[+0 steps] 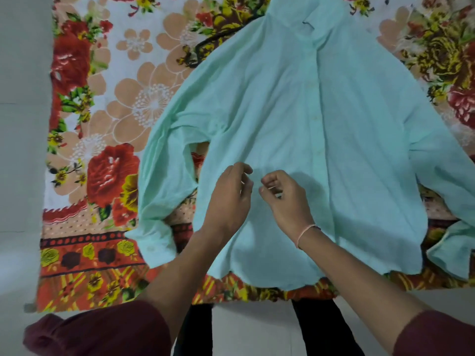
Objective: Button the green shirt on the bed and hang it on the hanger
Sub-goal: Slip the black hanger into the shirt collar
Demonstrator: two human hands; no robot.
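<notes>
The mint-green shirt point(321, 129) lies spread flat on the bed, front up, collar at the far end and hem toward me. Its button placket runs down the middle, to the right of my hands. My left hand point(231, 196) and my right hand point(285, 199) are close together over the shirt's lower front, left of the placket. Both have curled fingers, with thumb and forefinger near each other. No fold of cloth shows between the fingers, so whether they pinch the fabric is unclear. One sleeve point(159, 191) lies folded at the left. No hanger is in view.
A floral bedsheet point(102, 124) in red, peach and yellow covers the bed under the shirt. Pale floor point(23, 150) runs along the left side and near edge. My dark trouser legs point(321, 330) stand against the bed's near edge.
</notes>
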